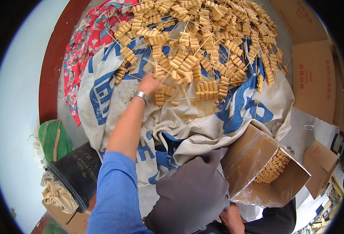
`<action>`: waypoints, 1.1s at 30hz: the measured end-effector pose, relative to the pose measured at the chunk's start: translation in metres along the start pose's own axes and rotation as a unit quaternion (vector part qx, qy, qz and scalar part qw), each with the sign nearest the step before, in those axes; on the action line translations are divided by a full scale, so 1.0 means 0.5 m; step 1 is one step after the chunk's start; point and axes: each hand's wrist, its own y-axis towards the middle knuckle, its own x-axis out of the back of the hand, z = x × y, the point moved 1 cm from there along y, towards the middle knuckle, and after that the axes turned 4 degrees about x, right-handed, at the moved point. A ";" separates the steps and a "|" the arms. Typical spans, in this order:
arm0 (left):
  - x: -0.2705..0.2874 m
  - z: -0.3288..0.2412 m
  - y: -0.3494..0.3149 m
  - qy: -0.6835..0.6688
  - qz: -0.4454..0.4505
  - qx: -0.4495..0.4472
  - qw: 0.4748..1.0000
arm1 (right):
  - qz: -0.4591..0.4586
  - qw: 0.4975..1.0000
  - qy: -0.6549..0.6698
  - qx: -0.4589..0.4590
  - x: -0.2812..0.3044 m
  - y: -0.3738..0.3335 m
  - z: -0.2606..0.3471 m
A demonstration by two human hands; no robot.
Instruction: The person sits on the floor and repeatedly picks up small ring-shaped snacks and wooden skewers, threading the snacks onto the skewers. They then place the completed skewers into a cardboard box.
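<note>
A large heap of skewers (207, 90), each with tan rolled pieces threaded on a thin stick, covers a whitish cloth (119, 102) printed in blue. My left hand (150, 84), with a metal watch at the wrist, reaches to the heap's near left edge. Its fingers close round a skewer (162, 71) there, though the fingertips are partly hidden. Low at the right, my right hand (232, 219) rests near my lap beside an open cardboard box (246, 156). Its fingers are mostly out of sight. Inside that box, tan rolls (272, 168) lie packed against one side.
A black bucket (78, 171) lies tilted at the left, with crumpled brown paper (60, 195) and a green sack (55, 139) beside it. Red floral cloth (84, 58) spreads at the far left. Cardboard boxes (312, 80) stand along the right.
</note>
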 end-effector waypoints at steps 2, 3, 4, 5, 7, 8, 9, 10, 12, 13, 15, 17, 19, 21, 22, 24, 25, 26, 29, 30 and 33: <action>-0.039 -0.025 -0.043 -0.010 0.014 -0.038 0.999 | -0.007 1.000 -0.008 0.007 -0.005 0.000 -0.004; -0.043 -0.007 -0.053 -0.022 0.021 -0.047 0.998 | 0.002 1.000 -0.016 0.010 -0.005 0.002 -0.004; -0.044 0.009 -0.062 -0.035 0.029 -0.057 0.997 | 0.012 1.000 -0.023 0.014 -0.005 0.003 -0.005; -0.047 0.021 -0.071 -0.052 0.039 -0.069 0.996 | 0.011 0.999 -0.034 0.020 -0.007 0.004 -0.003; -0.046 0.001 -0.097 -0.009 0.016 -0.080 0.997 | -0.004 0.999 -0.048 0.026 -0.012 0.000 -0.011; -0.041 -0.004 -0.106 -0.022 0.032 -0.082 0.996 | -0.005 0.998 -0.057 0.020 -0.013 -0.002 -0.015; -0.025 0.007 -0.115 -0.033 0.042 -0.080 0.995 | -0.001 0.998 -0.065 0.021 -0.014 -0.003 -0.016; -0.021 0.030 -0.117 -0.035 0.017 -0.086 0.995 | 0.002 0.997 -0.074 0.021 -0.015 -0.005 -0.015; 0.003 0.015 -0.151 -0.063 0.081 -0.059 0.993 | -0.008 0.998 -0.062 0.012 -0.013 -0.004 -0.004; 0.015 0.007 -0.165 -0.077 0.112 -0.045 0.990 | -0.013 0.998 -0.056 0.007 -0.011 -0.003 0.001; 0.039 0.005 -0.184 -0.087 0.119 -0.004 0.989 | -0.021 0.997 -0.060 0.040 -0.009 -0.007 0.010; 0.062 -0.021 -0.211 -0.104 0.104 0.000 0.989 | -0.021 0.997 -0.071 0.031 -0.006 -0.014 0.018; 0.088 -0.035 -0.237 -0.102 0.054 -0.041 0.992 | -0.007 0.996 -0.083 -0.006 -0.004 -0.020 0.029; 0.113 -0.048 -0.262 -0.109 0.019 -0.069 0.991 | -0.035 0.997 -0.069 0.020 -0.004 -0.027 0.034; 0.125 -0.057 -0.274 -0.117 0.009 -0.076 0.990 | -0.049 0.996 -0.062 0.033 -0.003 -0.031 0.038; 0.146 -0.084 -0.305 -0.150 -0.011 -0.081 0.985 | -0.060 0.997 -0.034 0.039 0.003 -0.039 0.051; 0.157 -0.099 -0.321 -0.150 -0.016 -0.084 0.985 | -0.067 0.997 -0.020 0.040 0.006 -0.044 0.056; 0.168 -0.115 -0.336 -0.151 -0.021 -0.088 0.984 | -0.069 0.997 -0.005 0.039 0.008 -0.050 0.056; 0.197 -0.139 -0.381 -0.136 -0.038 -0.110 0.984 | -0.069 0.996 0.049 0.030 0.016 -0.062 0.059; 0.207 -0.143 -0.394 -0.136 -0.042 -0.114 0.983 | -0.067 0.995 0.074 0.021 0.027 -0.067 0.065; 0.235 -0.163 -0.439 -0.162 -0.022 -0.119 0.979 | -0.081 0.987 0.133 0.033 0.073 -0.081 0.107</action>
